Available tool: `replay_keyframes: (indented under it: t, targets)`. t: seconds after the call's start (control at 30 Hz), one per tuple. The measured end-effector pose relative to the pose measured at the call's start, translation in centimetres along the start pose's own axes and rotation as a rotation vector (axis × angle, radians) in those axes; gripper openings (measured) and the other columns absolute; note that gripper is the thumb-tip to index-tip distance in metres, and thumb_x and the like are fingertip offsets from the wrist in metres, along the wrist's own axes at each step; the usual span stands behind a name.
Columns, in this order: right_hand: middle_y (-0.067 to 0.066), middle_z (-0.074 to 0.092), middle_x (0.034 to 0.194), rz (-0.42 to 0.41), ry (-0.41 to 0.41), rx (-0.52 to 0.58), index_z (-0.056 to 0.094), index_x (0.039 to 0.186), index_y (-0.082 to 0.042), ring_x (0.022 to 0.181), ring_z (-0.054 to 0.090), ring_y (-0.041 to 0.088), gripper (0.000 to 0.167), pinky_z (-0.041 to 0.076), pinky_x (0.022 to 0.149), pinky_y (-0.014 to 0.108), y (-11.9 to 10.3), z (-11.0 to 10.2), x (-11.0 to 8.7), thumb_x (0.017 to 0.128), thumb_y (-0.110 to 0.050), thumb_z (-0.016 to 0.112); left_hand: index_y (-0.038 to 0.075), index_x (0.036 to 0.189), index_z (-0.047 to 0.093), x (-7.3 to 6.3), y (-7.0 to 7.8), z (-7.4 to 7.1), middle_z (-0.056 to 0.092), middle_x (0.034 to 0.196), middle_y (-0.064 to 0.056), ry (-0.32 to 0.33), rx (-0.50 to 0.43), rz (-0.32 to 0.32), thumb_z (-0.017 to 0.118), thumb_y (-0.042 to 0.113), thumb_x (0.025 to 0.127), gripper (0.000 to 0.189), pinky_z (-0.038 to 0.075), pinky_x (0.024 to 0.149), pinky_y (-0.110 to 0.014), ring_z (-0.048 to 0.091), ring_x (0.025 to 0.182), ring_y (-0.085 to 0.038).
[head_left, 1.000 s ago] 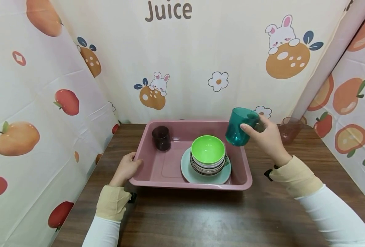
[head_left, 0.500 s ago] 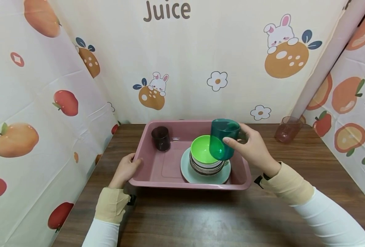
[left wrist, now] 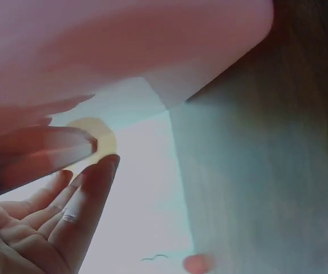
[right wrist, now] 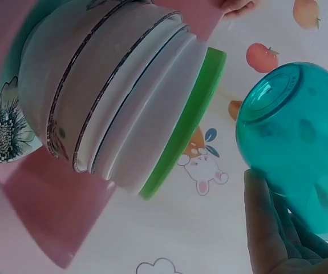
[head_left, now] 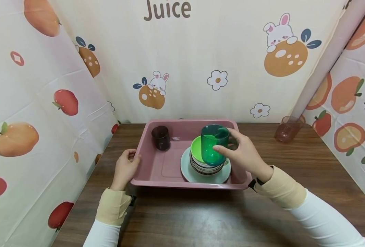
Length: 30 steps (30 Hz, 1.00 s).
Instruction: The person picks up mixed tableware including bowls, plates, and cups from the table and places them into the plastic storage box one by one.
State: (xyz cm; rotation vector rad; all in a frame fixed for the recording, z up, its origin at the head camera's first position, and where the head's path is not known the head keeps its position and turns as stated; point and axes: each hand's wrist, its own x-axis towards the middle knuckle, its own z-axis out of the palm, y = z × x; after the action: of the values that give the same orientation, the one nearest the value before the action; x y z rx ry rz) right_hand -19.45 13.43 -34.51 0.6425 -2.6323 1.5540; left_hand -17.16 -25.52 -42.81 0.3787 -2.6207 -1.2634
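Observation:
My right hand (head_left: 247, 154) holds a see-through teal cup (head_left: 212, 151) upright, thumb on the near side, over the bowls in a pink basin (head_left: 157, 184). In the right wrist view, a gap separates the cup (right wrist: 295, 131) from the green bowl (right wrist: 189, 120). That bowl tops a stack of white, dark-rimmed bowls (head_left: 204, 168) on a pale blue plate (head_left: 188, 175). At the basin's left rim is my left hand (head_left: 125, 169). Its fingers (left wrist: 86, 211) look loosely extended beside the basin wall in the left wrist view, with space between them and the thumb.
Inside the basin's back left corner stands a dark cup (head_left: 161, 138). A see-through pinkish cup (head_left: 288, 129) is on the wooden table (head_left: 194, 219) at the back right. Fruit-printed curtains (head_left: 185, 61) enclose the table at the back and sides.
Held by my right hand, the teal cup has come left and down from beyond the basin's right side to over the bowls. My left hand's grip on the rim has loosened.

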Motion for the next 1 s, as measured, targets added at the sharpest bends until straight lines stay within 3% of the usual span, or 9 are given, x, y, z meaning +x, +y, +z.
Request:
replay_keyframes:
  t: [0.2, 0.4, 0.67, 0.83, 1.0]
  targets:
    - [0.009, 0.064, 0.117, 0.005, -0.03, 0.02, 0.051, 0.137, -0.012, 0.101, 0.065, 0.023, 0.057, 0.054, 0.087, 0.029, -0.2, 0.1, 0.3, 0.088, -0.031, 0.073, -0.001, 0.129, 0.053, -1.4, 2.0, -0.3, 0.061, 0.126, -0.022, 0.045, -0.02, 0.071, 0.059, 0.02, 0.096, 0.04, 0.048, 0.097, -0.047, 0.06, 0.115, -0.034]
    - [0.011, 0.062, 0.124, 0.001, -0.058, 0.033, 0.049, 0.139, -0.011, 0.107, 0.064, 0.025, 0.06, 0.053, 0.094, 0.043, -0.3, 0.1, 0.4, 0.088, -0.031, 0.073, 0.004, 0.136, 0.05, -3.3, 5.9, -0.5, 0.055, 0.136, -0.019, 0.024, -0.096, 0.205, 0.064, 0.023, 0.095, 0.048, 0.042, 0.106, -0.051, 0.052, 0.128, -0.035]
    - [0.011, 0.06, 0.127, -0.016, -0.085, 0.088, 0.048, 0.14, -0.011, 0.112, 0.06, 0.027, 0.06, 0.05, 0.098, 0.048, -0.9, 0.2, 0.4, 0.089, -0.029, 0.072, 0.012, 0.144, 0.042, -4.9, 11.0, 1.4, 0.047, 0.146, -0.005, -0.196, -0.323, 0.396, 0.07, 0.025, 0.091, 0.061, 0.04, 0.111, -0.042, 0.046, 0.137, -0.023]
    - [0.01, 0.058, 0.13, -0.018, -0.106, 0.103, 0.046, 0.142, -0.013, 0.113, 0.06, 0.027, 0.062, 0.05, 0.098, 0.047, -1.2, 0.5, 0.3, 0.088, -0.029, 0.073, 0.029, 0.148, 0.032, -5.6, 12.9, 3.1, 0.041, 0.15, 0.007, -0.321, -0.326, 0.449, 0.075, 0.033, 0.086, 0.076, 0.038, 0.112, -0.044, 0.042, 0.14, -0.018]
    - [0.009, 0.057, 0.131, -0.054, -0.125, 0.107, 0.045, 0.143, -0.012, 0.112, 0.061, 0.027, 0.066, 0.051, 0.096, 0.046, -1.6, 1.2, 0.1, 0.086, -0.024, 0.075, 0.032, 0.152, 0.023, -6.2, 14.1, 5.0, 0.036, 0.154, 0.006, -0.412, -0.317, 0.487, 0.08, 0.032, 0.081, 0.091, 0.035, 0.114, -0.042, 0.038, 0.142, -0.016]
